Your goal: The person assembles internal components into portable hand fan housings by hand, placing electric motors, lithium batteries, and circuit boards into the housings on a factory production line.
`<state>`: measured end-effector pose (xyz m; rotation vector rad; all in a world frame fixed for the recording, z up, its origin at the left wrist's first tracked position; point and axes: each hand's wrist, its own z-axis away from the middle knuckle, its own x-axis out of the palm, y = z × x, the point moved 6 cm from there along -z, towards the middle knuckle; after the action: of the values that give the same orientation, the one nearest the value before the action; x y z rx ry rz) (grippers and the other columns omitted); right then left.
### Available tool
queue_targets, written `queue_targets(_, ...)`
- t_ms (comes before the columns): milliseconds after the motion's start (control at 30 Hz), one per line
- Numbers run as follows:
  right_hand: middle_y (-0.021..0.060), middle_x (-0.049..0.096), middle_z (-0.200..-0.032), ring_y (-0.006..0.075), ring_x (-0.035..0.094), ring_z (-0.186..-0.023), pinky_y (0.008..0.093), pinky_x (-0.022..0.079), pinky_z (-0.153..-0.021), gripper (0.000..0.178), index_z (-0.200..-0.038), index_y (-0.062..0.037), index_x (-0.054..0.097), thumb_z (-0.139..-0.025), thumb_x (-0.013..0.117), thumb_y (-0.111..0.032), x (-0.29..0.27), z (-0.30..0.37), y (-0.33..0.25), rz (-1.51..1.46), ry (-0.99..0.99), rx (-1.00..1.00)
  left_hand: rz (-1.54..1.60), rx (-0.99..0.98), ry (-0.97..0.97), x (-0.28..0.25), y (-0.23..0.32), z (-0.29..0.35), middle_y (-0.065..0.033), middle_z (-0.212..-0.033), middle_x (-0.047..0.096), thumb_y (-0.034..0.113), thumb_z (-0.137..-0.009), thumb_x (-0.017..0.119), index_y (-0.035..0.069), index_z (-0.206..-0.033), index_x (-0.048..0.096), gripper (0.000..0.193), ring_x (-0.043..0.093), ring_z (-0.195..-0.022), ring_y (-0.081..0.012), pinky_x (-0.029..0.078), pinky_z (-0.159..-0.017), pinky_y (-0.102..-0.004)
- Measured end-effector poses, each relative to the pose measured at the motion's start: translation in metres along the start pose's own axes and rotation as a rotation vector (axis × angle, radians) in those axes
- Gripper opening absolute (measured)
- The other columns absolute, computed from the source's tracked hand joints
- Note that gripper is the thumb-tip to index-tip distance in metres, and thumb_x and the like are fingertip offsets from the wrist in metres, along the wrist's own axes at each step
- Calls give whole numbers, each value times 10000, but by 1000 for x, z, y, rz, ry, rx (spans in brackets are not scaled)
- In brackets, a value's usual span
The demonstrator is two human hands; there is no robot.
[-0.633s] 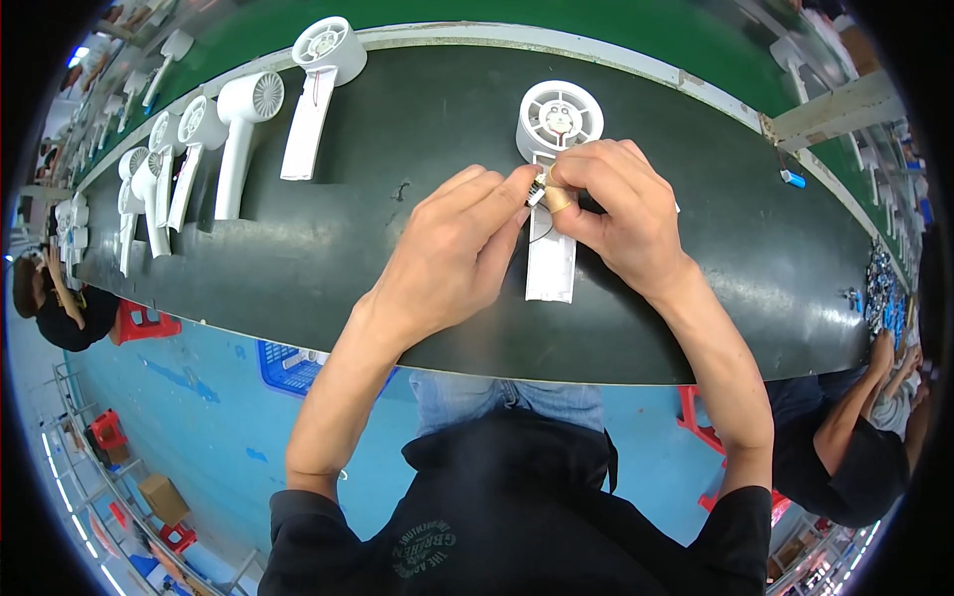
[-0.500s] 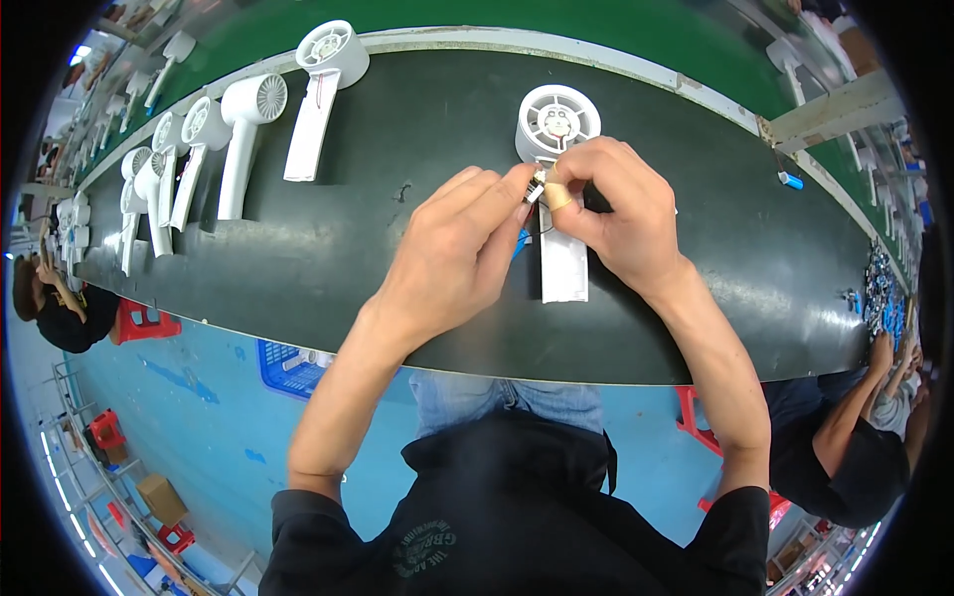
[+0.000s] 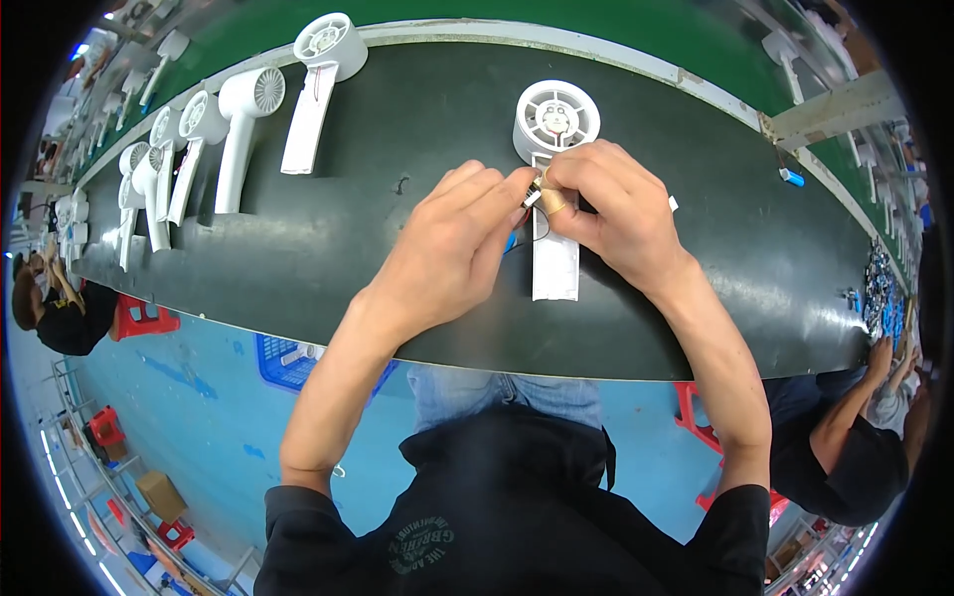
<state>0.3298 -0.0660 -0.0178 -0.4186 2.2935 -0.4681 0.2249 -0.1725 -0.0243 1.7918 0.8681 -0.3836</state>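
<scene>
A white hand-held fan shell [image 3: 555, 129] lies flat on the dark belt [image 3: 397, 149], round head away from me, handle toward me. Both my hands meet over its neck. My left hand [image 3: 452, 248] and my right hand [image 3: 608, 214] pinch a small metallic cylindrical part [image 3: 535, 192] between their fingertips, just above the fan's handle. Thin dark wires and a bit of blue show under my left fingers. The upper handle is hidden by my hands.
Several more white fan shells [image 3: 313, 89] lie in a row along the belt to the left. A small blue cylinder [image 3: 792, 178] rests at the far right rim. Other people sit at the left [image 3: 55, 308] and right [image 3: 845, 447]. A blue crate [image 3: 288, 363] sits under the belt.
The fan shell and my hands sit slightly lower and left in view; my fingertips stay closed on the small part over the fan's neck.
</scene>
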Motion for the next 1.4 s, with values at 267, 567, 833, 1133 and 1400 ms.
queue_targets(267,86,666,-995,188,623,-822,296,516,-741,263,-1048,-14,661,-797,734,14,-25,-1,3,-42,96,193,30,-265,147,7,-2,-3,-133,-950,577,106,-855,683,32,-1162,538,348,552,-919,-315,389,-836,-408)
queue_targets(567,-20,592,-831,50,488,-726,218,420,-670,142,-1065,5,650,-935,649,-53,-55,60,62,-147,1,857,13,-537,448,-130,-55,-43,-45,-770,589,43,-901,609,5,-1115,528,232,552,-715,-104,471,-626,-322)
queue_targets(833,-51,557,-757,30,411,-637,206,349,-590,113,-1013,-7,672,-907,654,-38,-43,44,58,-104,-49,935,-442,-540,480,-346,-336,-80,-151,-965,677,151,-836,702,30,-1151,605,351,648,-904,-279,501,-833,-366)
queue_targets(1133,-43,550,-719,31,385,-583,211,311,-529,63,-943,-10,681,-882,669,-19,-38,45,59,17,-28,863,-1125,-601,431,-357,-370,-92,-199,-1189,665,355,-819,707,146,-1428,486,681,546,-1242,-400,439,-1025,-510)
queue_targets(1400,-26,609,-748,46,521,-672,226,425,-605,168,-1062,-9,665,-903,699,-51,-52,44,54,-172,9,877,-1094,-327,49,-281,-432,-178,-273,-1357,562,371,-906,608,2,-1378,500,608,558,-1221,-453,437,-1054,-506)
